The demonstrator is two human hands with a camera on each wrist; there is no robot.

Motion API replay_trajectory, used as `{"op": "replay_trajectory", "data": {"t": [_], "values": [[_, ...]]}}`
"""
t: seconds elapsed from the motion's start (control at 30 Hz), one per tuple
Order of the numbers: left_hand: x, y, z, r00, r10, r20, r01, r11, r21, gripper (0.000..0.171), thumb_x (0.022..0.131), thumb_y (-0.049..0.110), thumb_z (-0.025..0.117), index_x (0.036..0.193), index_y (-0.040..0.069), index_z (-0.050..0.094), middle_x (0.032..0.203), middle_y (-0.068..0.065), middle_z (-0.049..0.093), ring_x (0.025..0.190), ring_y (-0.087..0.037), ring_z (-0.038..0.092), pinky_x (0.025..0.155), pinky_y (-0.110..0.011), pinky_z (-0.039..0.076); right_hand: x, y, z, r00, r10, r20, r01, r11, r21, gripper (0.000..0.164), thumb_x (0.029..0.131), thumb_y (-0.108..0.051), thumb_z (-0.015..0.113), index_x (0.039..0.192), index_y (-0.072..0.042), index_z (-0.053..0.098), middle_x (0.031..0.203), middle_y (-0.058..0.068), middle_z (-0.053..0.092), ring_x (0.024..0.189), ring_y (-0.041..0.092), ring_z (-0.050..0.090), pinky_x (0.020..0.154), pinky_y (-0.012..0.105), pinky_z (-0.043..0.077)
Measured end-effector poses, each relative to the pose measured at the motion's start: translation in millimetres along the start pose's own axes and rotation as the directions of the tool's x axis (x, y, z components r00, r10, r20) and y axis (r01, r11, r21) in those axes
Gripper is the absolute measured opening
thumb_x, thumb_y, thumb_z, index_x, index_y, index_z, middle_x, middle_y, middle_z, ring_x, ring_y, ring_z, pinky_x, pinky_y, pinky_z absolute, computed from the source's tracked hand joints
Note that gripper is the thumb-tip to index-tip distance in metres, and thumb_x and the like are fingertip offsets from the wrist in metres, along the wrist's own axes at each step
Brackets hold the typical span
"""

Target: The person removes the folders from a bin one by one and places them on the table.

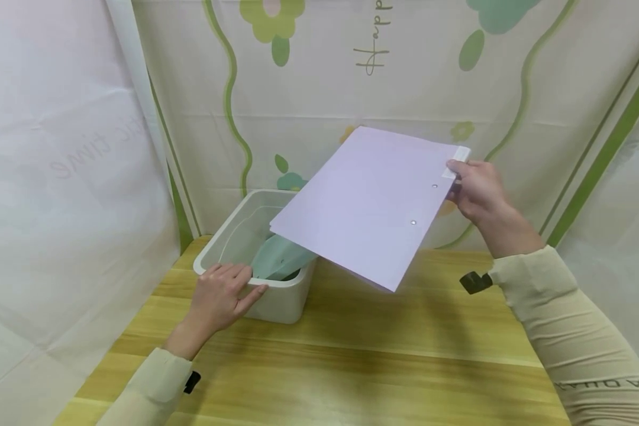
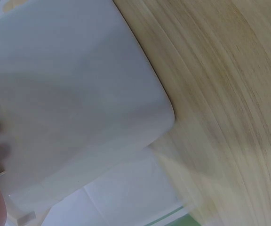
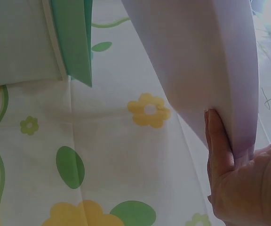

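Observation:
A lilac file folder (image 1: 362, 207) with a white spine label and two metal rivets hangs tilted in the air, right of a white plastic bin (image 1: 293, 302). My right hand (image 1: 479, 186) grips it by the spine edge, thumb on the label; in the right wrist view the fingers (image 3: 218, 146) lie along its underside. My left hand (image 1: 220, 296) holds the near rim of the bin, fingers hooked over into it and thumb outside. Inside the bin leans a flat green folder-like sheet (image 1: 282, 257), partly covered by the lilac folder. The left wrist view shows mostly the bin's wall (image 2: 79, 94).
The bin stands on a wood-grain table (image 1: 378, 361), towards the back left. Behind the table hangs a white cloth (image 1: 404, 100) printed with flowers, and similar cloth walls (image 1: 69, 195) close off the left and right sides.

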State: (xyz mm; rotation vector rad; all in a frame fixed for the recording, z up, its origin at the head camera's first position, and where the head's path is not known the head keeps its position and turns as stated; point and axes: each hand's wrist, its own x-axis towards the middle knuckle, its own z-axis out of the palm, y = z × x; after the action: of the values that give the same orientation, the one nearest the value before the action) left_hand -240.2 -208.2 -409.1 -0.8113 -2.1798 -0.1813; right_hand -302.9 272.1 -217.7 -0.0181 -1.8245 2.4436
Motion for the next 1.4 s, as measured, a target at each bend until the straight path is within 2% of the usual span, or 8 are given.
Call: {"op": "replay_trajectory", "data": {"t": [0.13,0.5,0.63,0.87,1.13,1.3,1.4], "values": [[0.6,0.3,0.2,1.0,0.003,-0.004,-0.003,1.0,-0.004,0.057,0.105,0.064,0.033,0.077,0.015,0.041,0.064,0.006,0.037,0.055,-0.014,0.04,0.059,-0.039,0.045,0,1,-2,1.0,-0.001,-0.006,0.001,1.0,-0.005,0.063,0.105,-0.015,0.057,0.153,0.01,0.025,0.102,0.004,0.067,0.092,0.014,0.07,0.08,0.028,0.058],[0.2,-0.5,-0.6,1.0,0.006,-0.004,-0.006,1.0,-0.003,0.057,0.105,0.064,0.034,0.077,0.015,0.042,0.065,0.006,0.041,0.056,-0.014,0.044,0.057,-0.036,0.039,0,2,-9,1.0,0.012,-0.002,-0.012,1.0,-0.016,0.058,0.105,-0.017,0.058,0.15,0.008,0.032,0.101,0.004,0.067,0.092,0.015,0.07,0.08,0.028,0.058],[-0.8,-1.3,-0.9,1.0,-0.002,0.017,0.002,1.0,0.002,0.056,0.105,0.064,0.033,0.078,0.015,0.041,0.064,0.007,0.038,0.056,-0.014,0.042,0.057,-0.035,0.039,0,2,-12,1.0,0.021,-0.005,-0.021,1.0,-0.023,0.062,0.104,-0.018,0.059,0.152,0.007,0.03,0.104,0.003,0.066,0.095,0.014,0.069,0.082,0.027,0.057],[1.0,-0.2,-2.2,1.0,0.001,0.013,-0.001,1.0,0.002,0.057,0.105,0.065,0.033,0.078,0.015,0.041,0.064,0.007,0.037,0.056,-0.014,0.041,0.057,-0.035,0.037,2,4,-19,1.0,0.019,-0.008,-0.019,1.0,-0.011,0.046,0.102,-0.019,0.064,0.14,0.001,0.049,0.119,0.005,0.06,0.104,0.014,0.065,0.085,0.026,0.056],[2.3,-0.8,0.5,1.0,0.01,0.0,-0.01,1.0,0.0,0.057,0.105,0.064,0.034,0.079,0.014,0.043,0.065,0.006,0.041,0.056,-0.014,0.044,0.057,-0.034,0.036,4,3,-26,1.0,0.019,0.004,-0.019,1.0,-0.003,0.059,0.101,-0.018,0.066,0.149,0.005,0.038,0.108,0.002,0.065,0.102,0.012,0.066,0.085,0.026,0.056],[3.6,-0.3,0.9,1.0,0.01,0.007,-0.01,1.0,0.0,0.057,0.105,0.064,0.033,0.079,0.015,0.042,0.065,0.006,0.041,0.057,-0.015,0.046,0.057,-0.034,0.036,4,4,-31,1.0,0.021,0.0,-0.021,0.999,-0.04,0.064,0.101,-0.02,0.065,0.151,0.005,0.035,0.117,0.003,0.061,0.106,0.011,0.065,0.086,0.024,0.056],[3.0,-0.4,1.2,1.0,0.007,0.015,-0.007,1.0,-0.003,0.057,0.105,0.065,0.032,0.079,0.015,0.041,0.065,0.007,0.04,0.057,-0.015,0.047,0.057,-0.035,0.037,3,4,-34,1.0,0.021,0.003,-0.021,0.998,-0.06,0.06,0.102,-0.021,0.065,0.149,0.005,0.037,0.117,0.002,0.061,0.105,0.011,0.065,0.086,0.024,0.056]]}}
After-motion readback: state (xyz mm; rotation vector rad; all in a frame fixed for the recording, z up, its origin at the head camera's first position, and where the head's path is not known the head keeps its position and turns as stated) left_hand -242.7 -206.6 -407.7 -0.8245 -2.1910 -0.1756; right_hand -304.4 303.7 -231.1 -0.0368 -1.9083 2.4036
